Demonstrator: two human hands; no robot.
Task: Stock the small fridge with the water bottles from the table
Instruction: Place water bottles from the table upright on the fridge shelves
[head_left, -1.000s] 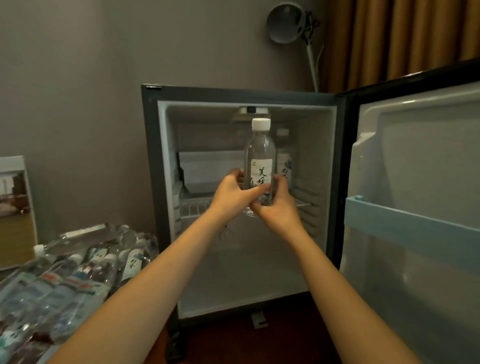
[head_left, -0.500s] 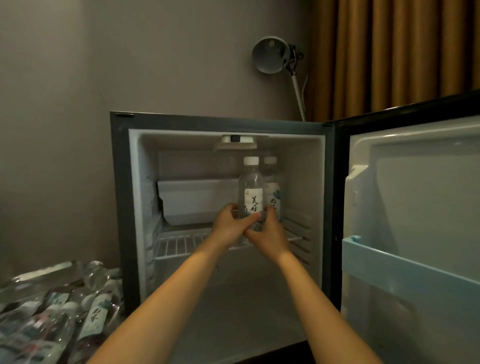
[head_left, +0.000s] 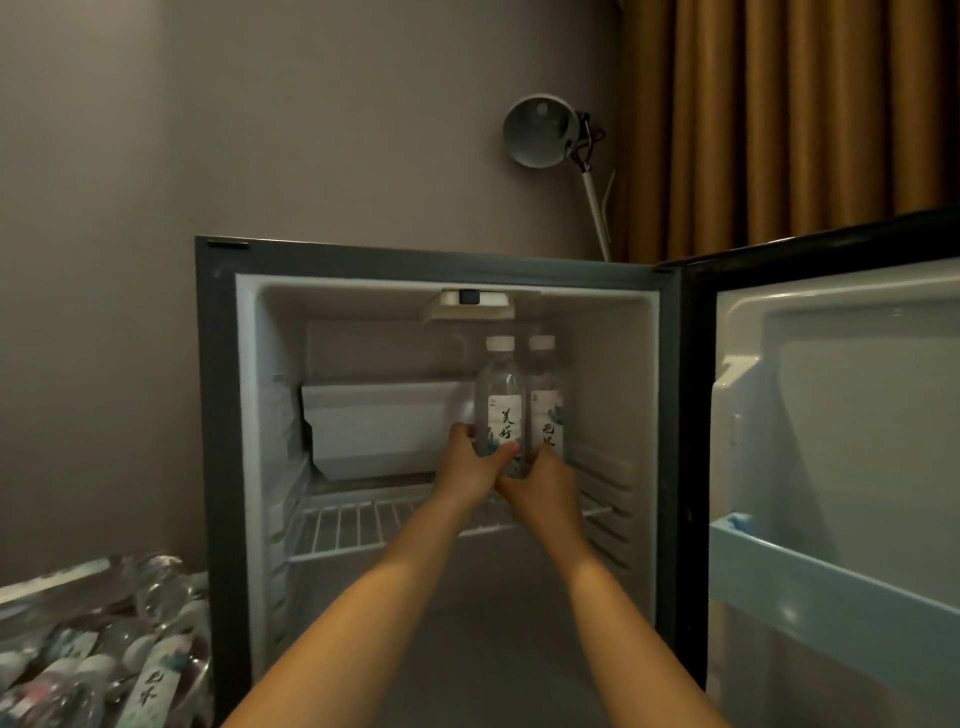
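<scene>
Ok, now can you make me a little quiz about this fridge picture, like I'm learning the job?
1. True or false: the fridge has its door shut.
2. The left hand and right hand both hold the front bottle. Where is it?
A) in the door's blue rack
B) at the wire shelf, right side
C) on the fridge floor
3. Fill in: the spare bottles lie in a pile to the fridge's ___.

Key: 1 false. 2 B. 3 left.
</scene>
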